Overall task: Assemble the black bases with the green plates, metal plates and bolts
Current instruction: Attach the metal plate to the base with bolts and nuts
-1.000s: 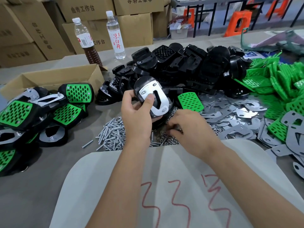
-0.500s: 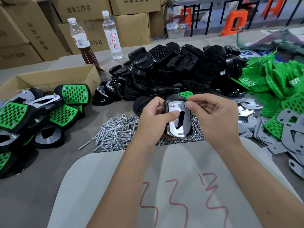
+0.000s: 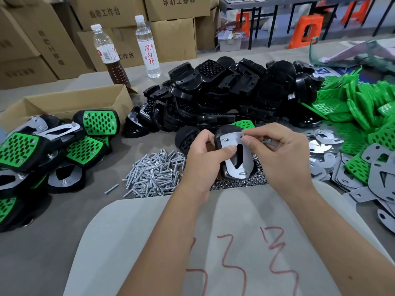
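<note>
Broadly, progress: a small share of the work is judged done, most is left.
Unused black bases [image 3: 235,95]: a large heap is seen at the far middle of the table, well beyond the hands.
Unused green plates [image 3: 363,107]: a big pile is spread at the far right.
Finished units [image 3: 42,146]: a cluster of bases already fitted with green and metal plates is stacked at the left, beside an open cardboard box [image 3: 70,103].
Loose metal plates [image 3: 352,174]: many are scattered at the right, near the green pile.
Bolts [image 3: 154,174]: a pile is laid just left of the hands.
Unit in hand [image 3: 222,133]: a black base is held upright between both hands, with a metal plate [image 3: 245,165] laid on its face.
Left hand [image 3: 205,161]: the base is gripped, the thumb pressed on the plate.
Right hand [image 3: 280,154]: fingers are pinched at the plate's upper corner; whether something small is pinched cannot be told.
</note>
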Demonstrator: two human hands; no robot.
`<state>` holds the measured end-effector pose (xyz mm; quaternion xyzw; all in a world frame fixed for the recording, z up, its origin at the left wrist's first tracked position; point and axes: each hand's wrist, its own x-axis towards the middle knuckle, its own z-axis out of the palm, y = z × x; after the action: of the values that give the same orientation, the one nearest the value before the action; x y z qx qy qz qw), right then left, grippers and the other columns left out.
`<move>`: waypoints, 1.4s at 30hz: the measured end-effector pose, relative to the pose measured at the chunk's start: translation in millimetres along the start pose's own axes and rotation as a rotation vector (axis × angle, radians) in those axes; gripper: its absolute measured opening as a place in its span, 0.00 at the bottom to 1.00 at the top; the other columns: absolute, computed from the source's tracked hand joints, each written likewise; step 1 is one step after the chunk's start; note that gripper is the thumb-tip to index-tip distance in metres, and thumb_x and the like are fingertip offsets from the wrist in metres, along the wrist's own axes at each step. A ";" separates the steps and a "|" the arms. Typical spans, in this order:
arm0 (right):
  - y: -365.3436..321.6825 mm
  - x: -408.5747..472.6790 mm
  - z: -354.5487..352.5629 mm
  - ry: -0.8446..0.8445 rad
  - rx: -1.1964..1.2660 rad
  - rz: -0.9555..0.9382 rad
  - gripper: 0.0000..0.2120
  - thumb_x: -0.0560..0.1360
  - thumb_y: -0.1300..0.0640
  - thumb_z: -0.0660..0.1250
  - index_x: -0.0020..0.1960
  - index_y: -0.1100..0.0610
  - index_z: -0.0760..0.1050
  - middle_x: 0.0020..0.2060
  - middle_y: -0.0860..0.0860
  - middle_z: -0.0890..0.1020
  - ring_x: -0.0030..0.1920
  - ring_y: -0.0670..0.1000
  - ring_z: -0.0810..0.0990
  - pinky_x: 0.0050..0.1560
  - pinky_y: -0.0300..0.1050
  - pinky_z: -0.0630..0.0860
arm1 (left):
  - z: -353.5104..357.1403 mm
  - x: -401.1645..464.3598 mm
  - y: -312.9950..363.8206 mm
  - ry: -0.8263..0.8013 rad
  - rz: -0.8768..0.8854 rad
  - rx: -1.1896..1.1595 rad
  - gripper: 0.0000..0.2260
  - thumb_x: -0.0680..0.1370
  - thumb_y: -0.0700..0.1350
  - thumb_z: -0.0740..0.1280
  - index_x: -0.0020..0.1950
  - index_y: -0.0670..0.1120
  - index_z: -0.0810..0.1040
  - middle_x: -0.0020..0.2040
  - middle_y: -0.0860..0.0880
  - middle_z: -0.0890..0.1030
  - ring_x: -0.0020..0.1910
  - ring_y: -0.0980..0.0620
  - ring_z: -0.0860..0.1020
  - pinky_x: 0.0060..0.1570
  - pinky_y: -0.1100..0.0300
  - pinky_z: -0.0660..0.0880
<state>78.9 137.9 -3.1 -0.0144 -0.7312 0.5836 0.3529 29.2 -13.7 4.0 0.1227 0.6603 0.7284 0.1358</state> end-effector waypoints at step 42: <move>2.1 0.7 0.7 -0.036 0.141 0.088 0.08 0.78 0.50 0.72 0.44 0.53 0.84 0.42 0.50 0.84 0.40 0.50 0.81 0.46 0.48 0.77 | 0.6 1.0 -3.6 0.032 -0.022 -0.105 0.11 0.69 0.44 0.73 0.42 0.48 0.71 0.44 0.44 0.77 0.43 0.47 0.76 0.37 0.55 0.73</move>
<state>77.2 138.3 -4.7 -0.0112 -0.6930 0.6489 0.3139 28.6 -12.4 0.5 0.0964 0.6247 0.7622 0.1397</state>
